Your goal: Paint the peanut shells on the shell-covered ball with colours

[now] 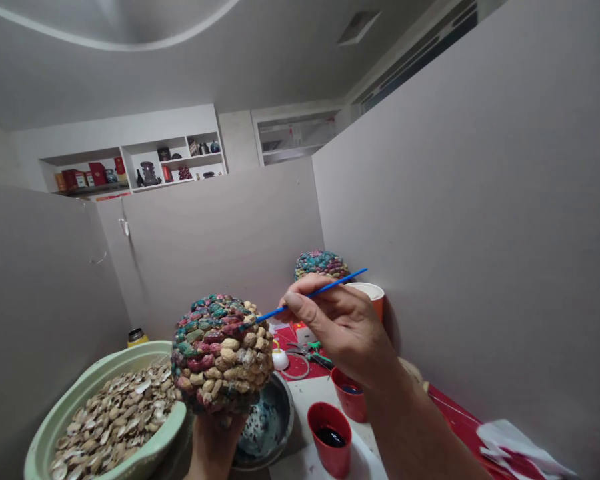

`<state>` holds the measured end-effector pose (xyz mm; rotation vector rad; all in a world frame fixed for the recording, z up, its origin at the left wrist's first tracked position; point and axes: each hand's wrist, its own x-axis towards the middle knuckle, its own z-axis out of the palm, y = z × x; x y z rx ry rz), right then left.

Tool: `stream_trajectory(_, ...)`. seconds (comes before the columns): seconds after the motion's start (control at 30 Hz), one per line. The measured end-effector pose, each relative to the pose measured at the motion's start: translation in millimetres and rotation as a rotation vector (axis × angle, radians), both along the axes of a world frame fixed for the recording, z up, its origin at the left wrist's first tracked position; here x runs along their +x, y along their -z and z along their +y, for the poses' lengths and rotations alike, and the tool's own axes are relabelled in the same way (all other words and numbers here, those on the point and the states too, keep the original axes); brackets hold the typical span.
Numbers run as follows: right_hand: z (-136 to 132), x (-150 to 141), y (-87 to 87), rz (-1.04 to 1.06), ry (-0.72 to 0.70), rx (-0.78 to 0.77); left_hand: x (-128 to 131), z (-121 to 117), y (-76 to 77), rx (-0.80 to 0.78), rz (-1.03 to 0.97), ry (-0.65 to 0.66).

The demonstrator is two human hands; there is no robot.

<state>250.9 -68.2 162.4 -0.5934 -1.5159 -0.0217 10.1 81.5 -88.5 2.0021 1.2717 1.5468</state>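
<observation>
My left hand holds up a ball covered in peanuts from below; its fingers are mostly hidden under the ball. The ball's upper left is painted teal, pink and red, while the lower right side shows bare tan shells. Between thumb and fingers, my right hand pinches a thin blue paintbrush. The brush tip touches the painted edge near the ball's upper right. Below the ball sits a paint-stained bowl. Two red cups with dark liquid stand beneath my right hand.
A green basin full of shells stands at the left, with a yellow-bodied jar behind it. Farther back are another painted ball, pliers and an orange bucket. White tissue lies at right. Grey partitions surround the table.
</observation>
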Motion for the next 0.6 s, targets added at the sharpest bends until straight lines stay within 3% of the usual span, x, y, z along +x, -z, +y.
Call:
stream_trajectory(0.23, -5, 4, -2.0, 0.146, -0.106, 0.029, -1, -8, -12.6, -0.064, -0.029, 0.074)
stream_trajectory(0.43, -3, 3, -0.2, 0.238, -0.175, 0.057, 6, -15, -12.7, -0.034, -0.045, 0.009)
stream_trajectory(0.6, -2, 1, -0.6, 0.280, -0.150, 0.061, 6, -13, -14.5, -0.008, -0.034, -0.016)
